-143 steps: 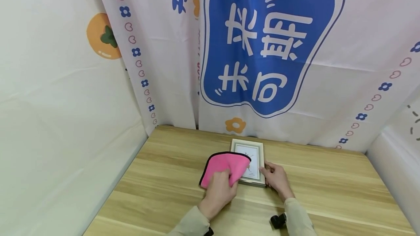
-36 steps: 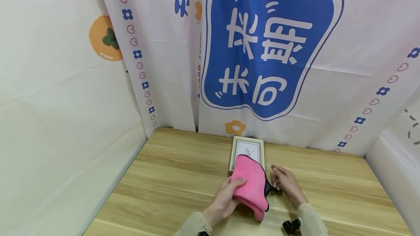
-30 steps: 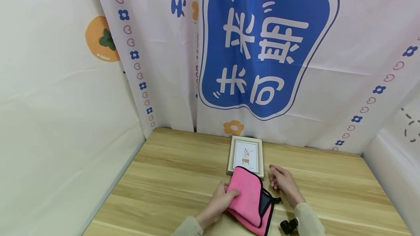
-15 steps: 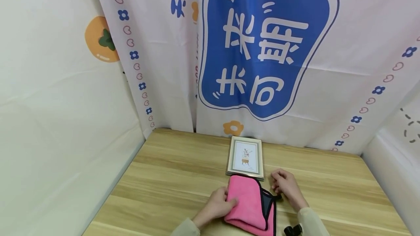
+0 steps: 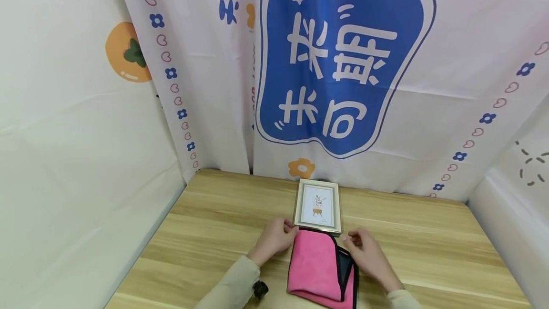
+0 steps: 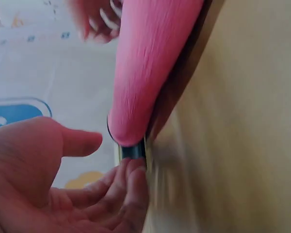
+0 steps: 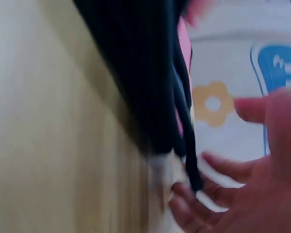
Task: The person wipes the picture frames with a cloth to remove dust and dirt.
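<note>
A pink cloth [image 5: 312,263] with black edging lies folded on the table, its dark grey underside showing at the right. Just beyond it, a cream picture frame [image 5: 317,205] lies flat with a potted-plant drawing facing up. My left hand [image 5: 276,238] is at the cloth's far left corner, beside the frame's near corner. In the left wrist view its thumb stands apart from the fingers, with nothing pinched between them. My right hand [image 5: 368,254] is by the cloth's far right corner. Its spread fingers [image 7: 228,167] are close to the black edging in the right wrist view.
The wood-grain table [image 5: 206,242] ends at a white printed curtain [image 5: 446,51] at the back, close behind the frame. Pale walls [image 5: 77,156] stand on the left and right. A black wrist device [image 5: 260,289] sits at the left sleeve.
The pink cloth has come off the frame and been laid flat in front of it. My left hand has let go of the cloth and moved up to its far corner; the right hand shifted toward the cloth.
</note>
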`<action>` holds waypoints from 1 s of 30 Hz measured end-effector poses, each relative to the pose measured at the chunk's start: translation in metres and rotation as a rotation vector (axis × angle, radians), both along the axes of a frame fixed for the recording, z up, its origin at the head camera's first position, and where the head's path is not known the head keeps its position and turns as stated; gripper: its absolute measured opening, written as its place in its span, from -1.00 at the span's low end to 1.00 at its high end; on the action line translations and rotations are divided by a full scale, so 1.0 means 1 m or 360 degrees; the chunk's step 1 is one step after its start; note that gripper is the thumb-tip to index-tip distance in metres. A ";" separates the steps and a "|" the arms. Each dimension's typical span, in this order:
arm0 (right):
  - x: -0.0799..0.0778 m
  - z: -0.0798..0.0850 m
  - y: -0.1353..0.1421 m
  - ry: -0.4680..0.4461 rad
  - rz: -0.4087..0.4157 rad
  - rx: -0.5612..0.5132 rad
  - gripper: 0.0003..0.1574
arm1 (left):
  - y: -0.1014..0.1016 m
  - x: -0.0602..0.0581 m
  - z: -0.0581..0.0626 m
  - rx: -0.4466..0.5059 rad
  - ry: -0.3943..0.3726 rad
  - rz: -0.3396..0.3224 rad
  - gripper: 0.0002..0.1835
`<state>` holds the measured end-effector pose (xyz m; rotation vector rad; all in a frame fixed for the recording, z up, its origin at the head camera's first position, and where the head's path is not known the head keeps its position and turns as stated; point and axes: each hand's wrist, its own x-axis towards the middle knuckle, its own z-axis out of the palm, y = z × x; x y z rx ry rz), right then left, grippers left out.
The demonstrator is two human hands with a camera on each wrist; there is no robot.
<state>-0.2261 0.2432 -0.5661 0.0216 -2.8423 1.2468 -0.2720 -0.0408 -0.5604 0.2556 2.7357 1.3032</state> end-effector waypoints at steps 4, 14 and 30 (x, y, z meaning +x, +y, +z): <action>0.012 0.003 -0.018 -0.0001 0.0066 0.0311 0.07 | 0.013 -0.034 0.002 0.0017 0.0097 0.0089 -0.65; 0.025 0.004 -0.047 -0.0094 0.0146 0.0506 0.41 | 0.043 -0.090 -0.014 -0.0097 0.0190 0.0292 -0.73; 0.005 0.018 -0.004 -0.0534 0.0366 -0.0685 -0.11 | 0.051 -0.097 -0.005 -0.0565 0.0109 0.0366 -0.63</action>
